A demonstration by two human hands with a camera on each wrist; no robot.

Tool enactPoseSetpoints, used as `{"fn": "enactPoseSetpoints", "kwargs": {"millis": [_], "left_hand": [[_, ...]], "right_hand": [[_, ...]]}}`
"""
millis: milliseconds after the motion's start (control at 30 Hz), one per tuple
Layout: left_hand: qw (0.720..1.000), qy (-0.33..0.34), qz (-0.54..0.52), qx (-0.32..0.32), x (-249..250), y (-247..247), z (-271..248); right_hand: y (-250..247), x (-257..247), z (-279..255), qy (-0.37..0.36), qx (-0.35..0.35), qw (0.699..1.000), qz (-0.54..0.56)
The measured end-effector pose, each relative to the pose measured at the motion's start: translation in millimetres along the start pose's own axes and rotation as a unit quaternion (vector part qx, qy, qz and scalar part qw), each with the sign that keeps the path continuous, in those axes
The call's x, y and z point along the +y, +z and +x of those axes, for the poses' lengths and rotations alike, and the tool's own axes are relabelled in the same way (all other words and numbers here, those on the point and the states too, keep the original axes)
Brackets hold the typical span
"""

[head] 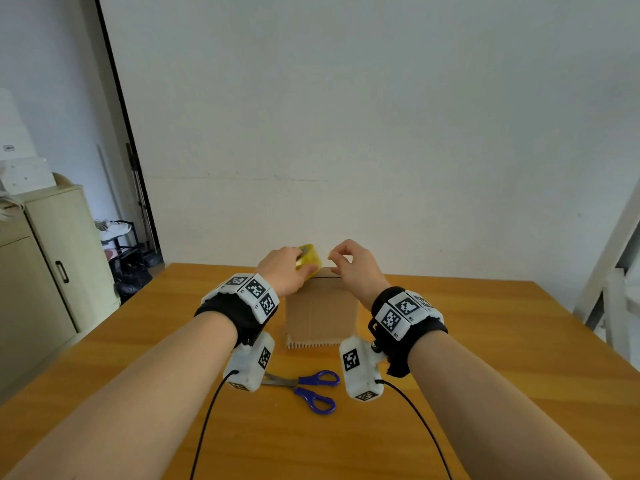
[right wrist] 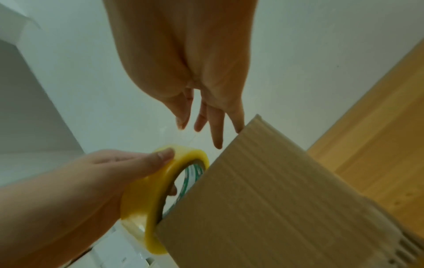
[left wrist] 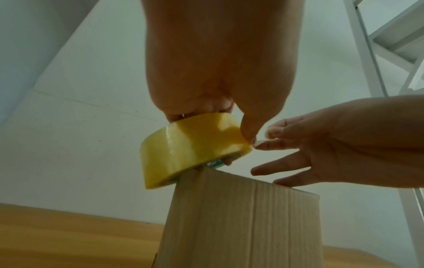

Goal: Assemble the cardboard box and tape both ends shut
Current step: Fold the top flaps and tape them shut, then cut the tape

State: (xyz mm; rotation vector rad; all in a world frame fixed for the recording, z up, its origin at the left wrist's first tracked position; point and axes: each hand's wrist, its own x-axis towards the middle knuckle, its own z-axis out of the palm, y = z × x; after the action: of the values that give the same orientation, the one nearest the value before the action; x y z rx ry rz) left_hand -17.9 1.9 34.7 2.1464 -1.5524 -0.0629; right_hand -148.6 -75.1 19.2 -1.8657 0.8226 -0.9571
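Note:
A brown cardboard box [head: 322, 308] stands upright on the wooden table [head: 485, 341], its top end level with my hands. My left hand [head: 285, 271] grips a yellow tape roll [head: 309, 258] at the box's top left corner, thumb on the outer face and fingers through the core. In the left wrist view the tape roll [left wrist: 192, 145] leans against the box [left wrist: 241, 217]. My right hand [head: 349, 263] pinches the loose tape end between thumb and forefinger just right of the roll; its other fingers [left wrist: 282, 168] stretch out over the box top. A thin clear strip runs from the pinch to the tape roll [right wrist: 149, 195].
Blue-handled scissors [head: 308, 388] lie on the table in front of the box, between my wrists. A beige cabinet [head: 52, 271] stands at the left, a white frame [head: 609, 271] at the right, and a plain wall is close behind the table.

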Motion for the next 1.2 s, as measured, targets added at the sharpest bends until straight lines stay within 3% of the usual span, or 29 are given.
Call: {"fn": "enactPoseSetpoints", "kwargs": {"millis": [67, 233, 400, 600, 700, 767, 1000, 1200], "left_hand": [[1.0, -0.002, -0.028, 0.007, 3, 0, 0], [0.998, 0.068, -0.018, -0.005, 11, 2, 0], [0.997, 0.08, 0.0, -0.008, 14, 4, -1], [0.995, 0.096, 0.033, -0.02, 18, 4, -2], [0.994, 0.102, 0.033, -0.028, 18, 4, -2], [0.994, 0.103, 0.029, -0.032, 17, 3, -3], [0.996, 0.071, -0.015, -0.052, 13, 0, -6], [0.995, 0.007, 0.042, -0.088, -4, -12, -14]], "right_hand": [[-1, 1, -3, -0.001, 0.001, 0.998, 0.056], [-7, 5, -8, 0.005, 0.045, 0.991, 0.128], [-6, 12, -6, 0.041, 0.055, 0.996, 0.065], [-1, 15, -5, 0.09, 0.063, 0.991, 0.079], [-9, 12, -7, 0.079, 0.058, 0.989, 0.109], [-12, 12, -6, 0.049, 0.044, 0.996, 0.058], [-11, 12, -1, 0.038, 0.008, 0.999, -0.011], [-11, 12, 5, 0.061, 0.004, 0.998, -0.006]]}}
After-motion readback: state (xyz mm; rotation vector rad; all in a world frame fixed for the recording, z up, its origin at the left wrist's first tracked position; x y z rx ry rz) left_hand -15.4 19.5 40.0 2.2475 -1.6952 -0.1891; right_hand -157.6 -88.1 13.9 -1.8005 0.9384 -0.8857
